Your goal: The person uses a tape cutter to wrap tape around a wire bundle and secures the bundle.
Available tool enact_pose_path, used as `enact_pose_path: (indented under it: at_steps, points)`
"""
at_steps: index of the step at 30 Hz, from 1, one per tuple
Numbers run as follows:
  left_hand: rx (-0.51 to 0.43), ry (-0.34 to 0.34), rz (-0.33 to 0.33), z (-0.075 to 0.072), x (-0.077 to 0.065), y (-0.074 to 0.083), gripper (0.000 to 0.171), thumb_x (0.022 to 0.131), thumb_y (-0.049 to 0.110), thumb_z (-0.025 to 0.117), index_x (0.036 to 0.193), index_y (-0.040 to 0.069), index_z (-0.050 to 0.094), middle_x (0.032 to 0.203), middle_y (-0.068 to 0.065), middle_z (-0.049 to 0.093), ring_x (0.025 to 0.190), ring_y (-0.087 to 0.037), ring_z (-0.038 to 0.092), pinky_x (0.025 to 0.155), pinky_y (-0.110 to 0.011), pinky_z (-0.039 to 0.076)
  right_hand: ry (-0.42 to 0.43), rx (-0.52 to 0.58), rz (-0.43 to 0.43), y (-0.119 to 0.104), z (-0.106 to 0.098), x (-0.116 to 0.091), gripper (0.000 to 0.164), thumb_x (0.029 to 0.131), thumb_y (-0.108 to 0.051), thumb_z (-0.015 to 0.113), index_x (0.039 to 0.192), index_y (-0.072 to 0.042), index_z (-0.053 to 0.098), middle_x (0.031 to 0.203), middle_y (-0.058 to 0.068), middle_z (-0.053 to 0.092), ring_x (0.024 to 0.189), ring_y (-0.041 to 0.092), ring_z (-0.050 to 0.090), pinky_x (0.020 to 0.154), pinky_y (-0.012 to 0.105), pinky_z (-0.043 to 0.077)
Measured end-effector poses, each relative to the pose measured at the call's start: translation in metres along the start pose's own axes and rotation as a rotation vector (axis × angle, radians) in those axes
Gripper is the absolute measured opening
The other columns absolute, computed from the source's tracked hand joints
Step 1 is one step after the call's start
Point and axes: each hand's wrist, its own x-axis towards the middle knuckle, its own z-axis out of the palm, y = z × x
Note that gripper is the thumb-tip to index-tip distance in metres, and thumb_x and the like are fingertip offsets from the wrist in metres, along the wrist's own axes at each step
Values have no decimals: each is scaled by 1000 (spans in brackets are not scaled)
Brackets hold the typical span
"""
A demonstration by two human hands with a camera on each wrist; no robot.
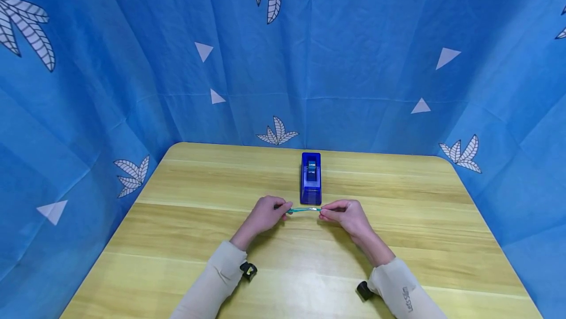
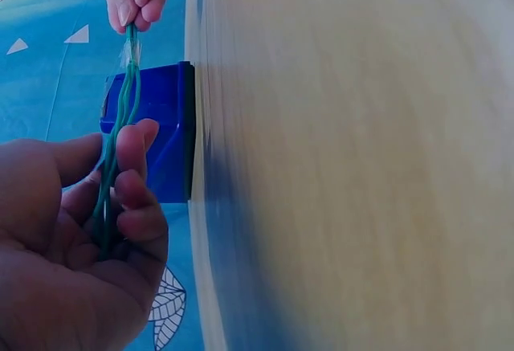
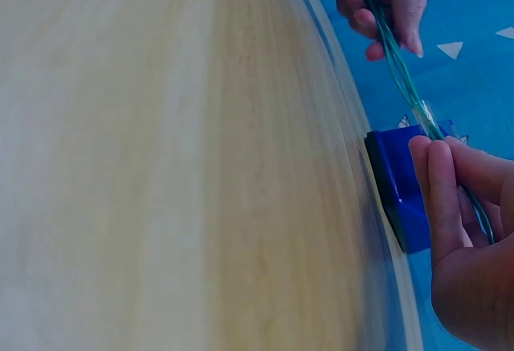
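gripping green strands (image 1: pixel 300 209) in the curled fingers of the left hand (image 1: pixel 268 212), pinching them with the right hand (image 1: pixel 349 216) just beside the clear wrap (image 3: pixel 426 115); held nearly straight between both, presumably to leave that wrap uncovered. placed just beyond the hands, nearer the right: blue tape dispenser (image 1: pixel 311 192), likely for easy reach.

The left hand (image 1: pixel 268 214) hides part of the green wires (image 1: pixel 302 209); the right hand (image 1: pixel 348 217), another stretch. The head view's lower edge cuts off the left sleeve (image 1: pixel 212 279), right sleeve (image 1: pixel 404 289) and table (image 1: pixel 305 279), whose grain blurs in both wrist views.
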Motion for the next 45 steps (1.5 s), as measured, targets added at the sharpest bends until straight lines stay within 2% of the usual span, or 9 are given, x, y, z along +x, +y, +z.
enact_pose_path:
  at_steps: [7, 12, 18, 21, 28, 35, 40, 45]
  points:
    - [-8, -9, 1, 1, 1, -2, 25, 106, 23, 61, 95, 8, 77, 79, -6, 70, 66, -11, 52, 63, -25, 42, -24, 13, -23, 2, 0, 2, 20, 91, 8, 72, 109, 15, 70, 96, 17, 78, 85, 22, 78, 82, 34, 63]
    - [-9, 9, 16, 1, 2, -3, 20, 104, 22, 64, 96, 8, 77, 81, -5, 70, 71, -11, 57, 65, -25, 47, -68, 11, -24, 2, 1, 3, 24, 97, 1, 69, 116, 14, 67, 99, 19, 77, 86, 21, 77, 82, 33, 63]
    - [14, 50, 65, 0, 1, -2, 14, 102, 21, 67, 99, 10, 76, 91, -3, 73, 82, -10, 61, 74, -26, 52, -151, -62, 24, 1, 5, 3, 37, 107, -21, 58, 114, 15, 66, 86, 10, 74, 74, 18, 73, 73, 31, 63]
    - [18, 69, 71, -2, 0, 0, 12, 102, 20, 67, 100, 12, 76, 93, -2, 74, 85, -11, 62, 75, -27, 53, -178, -110, 30, 0, 7, 2, 41, 108, -24, 56, 109, 15, 68, 78, 5, 70, 67, 15, 68, 67, 28, 61]
    - [38, 69, 76, -1, 2, 0, 14, 102, 23, 67, 100, 13, 77, 93, 1, 74, 86, -11, 63, 76, -26, 54, -149, -144, 32, -1, 4, 3, 31, 106, -16, 60, 103, 13, 70, 68, 0, 62, 63, 12, 59, 58, 22, 52]
    - [21, 34, 44, 0, 3, -1, 21, 106, 28, 61, 108, 13, 76, 91, 1, 74, 85, -13, 68, 75, -28, 55, -113, -151, 32, -3, 1, 6, 25, 102, -13, 66, 108, 11, 73, 74, 5, 70, 66, 12, 63, 62, 22, 56]
    - [32, 29, 34, -2, 6, -3, 28, 109, 31, 55, 110, 12, 76, 95, 0, 76, 89, -14, 67, 81, -34, 56, -94, -177, 11, -4, -1, 8, 22, 100, -10, 68, 108, 9, 75, 77, 8, 74, 67, 12, 65, 63, 23, 58]
    - [58, 19, 43, -2, 12, -4, 29, 109, 30, 54, 108, 12, 76, 98, -1, 77, 93, -15, 68, 88, -38, 55, -89, -180, -15, -5, -2, 9, 18, 99, -5, 69, 107, 9, 76, 79, 10, 75, 67, 12, 67, 65, 24, 60]
